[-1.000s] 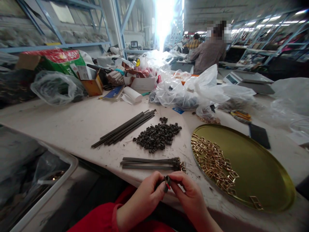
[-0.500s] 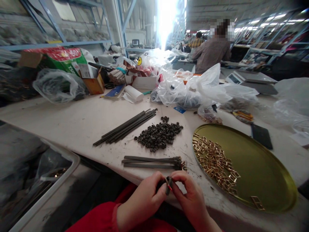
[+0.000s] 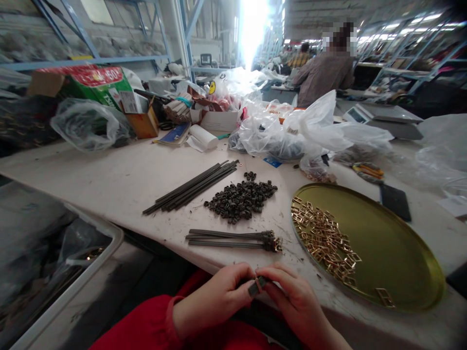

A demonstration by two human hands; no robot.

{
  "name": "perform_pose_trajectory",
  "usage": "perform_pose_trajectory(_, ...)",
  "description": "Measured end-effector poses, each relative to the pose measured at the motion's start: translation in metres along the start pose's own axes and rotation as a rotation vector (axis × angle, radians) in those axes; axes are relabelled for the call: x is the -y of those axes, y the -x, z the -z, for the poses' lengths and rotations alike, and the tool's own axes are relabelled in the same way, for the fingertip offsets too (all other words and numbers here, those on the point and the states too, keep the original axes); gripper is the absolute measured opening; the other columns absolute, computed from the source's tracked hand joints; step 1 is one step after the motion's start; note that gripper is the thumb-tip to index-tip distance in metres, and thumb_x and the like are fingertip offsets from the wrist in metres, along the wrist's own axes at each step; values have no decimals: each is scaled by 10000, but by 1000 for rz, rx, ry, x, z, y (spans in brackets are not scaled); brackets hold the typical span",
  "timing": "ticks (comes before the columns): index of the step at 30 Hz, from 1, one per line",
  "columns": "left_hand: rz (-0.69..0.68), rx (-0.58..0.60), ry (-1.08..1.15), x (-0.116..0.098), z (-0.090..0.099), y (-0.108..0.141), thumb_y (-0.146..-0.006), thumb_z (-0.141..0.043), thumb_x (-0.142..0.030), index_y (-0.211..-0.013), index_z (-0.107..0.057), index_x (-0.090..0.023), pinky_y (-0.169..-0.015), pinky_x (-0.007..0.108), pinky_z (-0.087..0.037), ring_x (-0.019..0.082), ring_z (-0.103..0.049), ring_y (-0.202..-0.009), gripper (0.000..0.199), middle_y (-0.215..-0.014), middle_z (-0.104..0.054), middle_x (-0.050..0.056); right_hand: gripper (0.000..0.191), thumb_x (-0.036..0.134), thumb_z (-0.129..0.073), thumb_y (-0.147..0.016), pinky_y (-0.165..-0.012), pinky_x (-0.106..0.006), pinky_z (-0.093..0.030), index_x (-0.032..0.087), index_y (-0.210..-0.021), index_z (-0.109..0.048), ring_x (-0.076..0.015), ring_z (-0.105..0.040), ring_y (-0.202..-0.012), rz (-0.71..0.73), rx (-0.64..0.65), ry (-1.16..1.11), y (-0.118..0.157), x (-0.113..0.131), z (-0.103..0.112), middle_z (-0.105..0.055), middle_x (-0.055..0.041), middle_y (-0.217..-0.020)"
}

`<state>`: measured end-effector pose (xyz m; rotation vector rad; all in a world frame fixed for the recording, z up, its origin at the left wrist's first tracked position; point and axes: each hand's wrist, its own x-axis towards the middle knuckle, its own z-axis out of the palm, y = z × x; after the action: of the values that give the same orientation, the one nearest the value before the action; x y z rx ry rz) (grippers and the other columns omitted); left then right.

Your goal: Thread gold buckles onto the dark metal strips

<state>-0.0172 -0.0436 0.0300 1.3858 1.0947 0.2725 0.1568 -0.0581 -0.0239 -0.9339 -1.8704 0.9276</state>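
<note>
Along the pale worktop's (image 3: 109,180) six-o'clock edge, left hand (image 3: 221,297) and right hand (image 3: 296,297) pinch a dark flat strap (image 3: 253,290), probably light and bendy, best held beside its thin gold-coloured frame (image 3: 259,284).

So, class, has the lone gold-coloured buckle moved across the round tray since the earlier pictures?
No. Judged against the round tray, the lone gold-coloured buckle keeps its place by the near rim; only the whole view has shifted slightly.

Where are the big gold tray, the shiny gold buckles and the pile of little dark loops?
gold tray (image 3: 394,253): head view, bare inner surface
gold buckles (image 3: 325,236): head view, middle of the heap
dark loops (image 3: 241,198): head view, middle of the pile
</note>
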Motion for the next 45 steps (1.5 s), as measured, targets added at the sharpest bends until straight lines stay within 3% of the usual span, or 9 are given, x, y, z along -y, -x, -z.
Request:
perform_pose_trajectory(4,78,69,192,2,0,1,-811,-436,-433,-735,-457,-159,-494,195,-264,78,-339,-537,285,-607,-431,-49,234,102,-478,-827,-606,-190,-477,241,-997,-558,-123,-588,-696,35,-74,72,0,6,-5,-613,-12,-785)
perform_pose_trajectory(8,108,66,233,5,-1,1,-794,-474,-440,-783,-465,-155,-483,192,-251,76,-331,-542,285,-625,-429,-50,252,84,-466,-823,-633,-198,-482,225,-1015,-546,-126,-588,-706,90,-156,174,3,7,-11,-622,-22,-798)
perform_pose_trajectory(16,-56,-89,-16,5,-5,6,-831,-441,-385,-737,-489,-148,-583,207,-322,106,-395,-658,259,-698,-460,-21,154,152,-470,-859,-619,-196,-494,230,-965,-550,-132,-604,-719,49,-188,142,6,8,-8,-628,-22,-797)
perform_pose_trajectory(21,-62,-61,57,8,-9,7,-832,-439,-391,-753,-485,-148,-569,203,-331,103,-408,-637,259,-679,-463,-24,143,128,-482,-845,-608,-213,-493,214,-934,-554,-135,-604,-681,150,-212,221,8,9,-7,-635,-24,-764)
perform_pose_trajectory(27,-66,-114,96,11,-10,7,-813,-460,-403,-747,-508,-136,-546,201,-335,101,-413,-603,279,-648,-464,-24,131,109,-513,-808,-585,-211,-498,225,-863,-537,-135,-608,-666,97,-335,165,6,11,-15,-626,-3,-732)
perform_pose_trajectory(35,-68,-257,-17,17,-13,7,-808,-472,-352,-661,-499,-151,-562,203,-333,108,-405,-617,250,-625,-457,-33,277,93,-497,-773,-701,-285,-525,212,-1018,-545,-182,-612,-826,108,-201,89,14,16,-18,-621,-70,-926)
perform_pose_trajectory(42,-58,-277,-209,18,-13,8,-839,-418,-316,-657,-467,-164,-552,217,-304,112,-404,-606,242,-639,-478,-26,204,92,-511,-799,-710,-240,-517,225,-936,-582,-152,-617,-814,53,-238,112,14,16,-24,-638,-43,-883)
perform_pose_trajectory(45,-61,-305,-171,20,-13,10,-831,-447,-328,-783,-501,-158,-583,217,-334,121,-443,-645,184,-693,-514,-14,192,84,-530,-774,-709,-234,-515,220,-891,-597,-151,-623,-794,45,-279,115,15,18,-24,-651,-36,-860)
